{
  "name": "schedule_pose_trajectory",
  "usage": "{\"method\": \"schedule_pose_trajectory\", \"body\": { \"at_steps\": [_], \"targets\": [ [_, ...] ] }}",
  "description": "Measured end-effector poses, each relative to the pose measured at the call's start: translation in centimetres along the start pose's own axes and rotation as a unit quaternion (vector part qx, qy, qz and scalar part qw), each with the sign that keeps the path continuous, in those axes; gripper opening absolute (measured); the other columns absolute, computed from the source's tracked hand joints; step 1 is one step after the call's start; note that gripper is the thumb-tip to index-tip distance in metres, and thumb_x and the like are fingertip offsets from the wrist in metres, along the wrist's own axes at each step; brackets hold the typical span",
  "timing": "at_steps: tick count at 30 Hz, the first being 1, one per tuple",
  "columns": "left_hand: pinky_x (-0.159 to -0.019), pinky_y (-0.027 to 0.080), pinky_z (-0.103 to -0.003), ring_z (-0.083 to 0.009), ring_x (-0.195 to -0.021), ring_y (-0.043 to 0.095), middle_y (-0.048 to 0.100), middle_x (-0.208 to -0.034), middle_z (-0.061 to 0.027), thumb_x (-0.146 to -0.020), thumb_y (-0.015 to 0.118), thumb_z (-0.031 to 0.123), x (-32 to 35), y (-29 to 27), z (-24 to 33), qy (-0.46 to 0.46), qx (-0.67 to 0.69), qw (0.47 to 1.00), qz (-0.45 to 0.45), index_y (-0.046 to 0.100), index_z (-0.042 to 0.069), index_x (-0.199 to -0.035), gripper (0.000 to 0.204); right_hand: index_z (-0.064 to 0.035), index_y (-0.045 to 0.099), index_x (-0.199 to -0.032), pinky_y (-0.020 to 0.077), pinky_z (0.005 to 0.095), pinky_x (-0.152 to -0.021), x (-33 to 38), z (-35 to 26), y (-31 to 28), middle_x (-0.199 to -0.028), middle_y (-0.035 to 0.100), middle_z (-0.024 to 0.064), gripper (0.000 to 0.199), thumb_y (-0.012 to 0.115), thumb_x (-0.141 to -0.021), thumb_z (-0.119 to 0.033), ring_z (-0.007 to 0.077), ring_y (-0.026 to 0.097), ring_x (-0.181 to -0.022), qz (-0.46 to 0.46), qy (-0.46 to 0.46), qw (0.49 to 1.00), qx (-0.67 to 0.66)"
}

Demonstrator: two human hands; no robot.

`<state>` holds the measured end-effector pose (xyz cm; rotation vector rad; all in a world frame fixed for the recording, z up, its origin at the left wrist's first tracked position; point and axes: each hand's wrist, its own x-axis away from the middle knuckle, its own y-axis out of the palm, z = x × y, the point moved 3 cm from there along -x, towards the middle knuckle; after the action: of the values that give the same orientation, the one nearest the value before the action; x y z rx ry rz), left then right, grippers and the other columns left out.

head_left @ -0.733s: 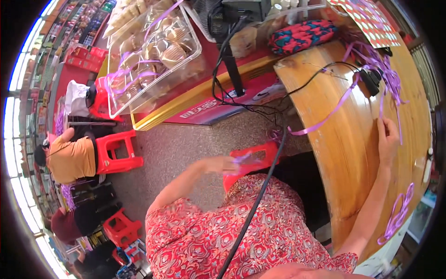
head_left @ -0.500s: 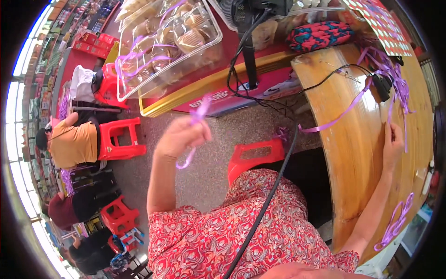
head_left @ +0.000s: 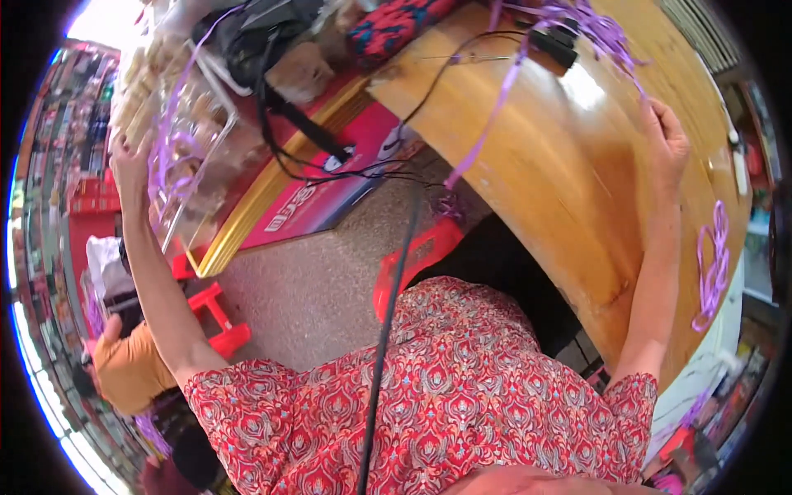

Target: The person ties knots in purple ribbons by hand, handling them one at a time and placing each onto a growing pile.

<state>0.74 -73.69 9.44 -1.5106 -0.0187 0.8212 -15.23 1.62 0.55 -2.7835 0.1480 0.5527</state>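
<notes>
Right hand point(head_left: 667, 136) pinched on a strand of purple ribbon point(head_left: 598, 31) heaped on the desk point(head_left: 569, 190); left hand point(head_left: 130, 169) part-curled near the clear tray point(head_left: 220, 147), grip unclear; hard pulling could knot the heap.

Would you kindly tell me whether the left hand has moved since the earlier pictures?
Yes, the left hand has moved up and left, away from the red stool by the person's lap.
</notes>
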Motion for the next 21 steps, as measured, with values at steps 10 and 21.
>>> {"method": "schedule_pose_trajectory", "body": {
  "at_steps": [10, 21],
  "targets": [
    [-0.075, 0.048, -0.029, -0.0205, -0.084, 0.065, 0.066, -0.098, -0.0085, -0.088, 0.051, 0.028, 2.1, -3.7, 13.6, 0.077, 0.068, 0.992, 0.07, 0.063, 0.007, -0.108, 0.031, 0.0033, 0.06, -0.106, 0.0432, 0.0283, -0.084, 1.7, -7.8, -8.9, -0.103, 0.062, 0.0124, 0.021, 0.052, -0.089, -0.005, 0.0181, 0.058, -0.093, 0.007, -0.082, 0.967, -0.242],
    [-0.068, 0.04, -0.029, -0.0142, -0.075, 0.046, 0.049, -0.076, -0.0036, -0.087, 0.053, 0.01, 33.8, 3.0, 18.8, 0.0, 0.334, 0.936, -0.108, 0.054, 0.003, -0.081, 0.009, 0.0043, 0.059, -0.105, 0.041, 0.0252, -0.074, 6.8, -7.2, -11.5, -0.091, 0.06, 0.0088, 0.02, 0.052, -0.089, -0.006, 0.0157, 0.054, -0.084, -0.015, 0.001, 0.984, -0.179]
  ]
}}
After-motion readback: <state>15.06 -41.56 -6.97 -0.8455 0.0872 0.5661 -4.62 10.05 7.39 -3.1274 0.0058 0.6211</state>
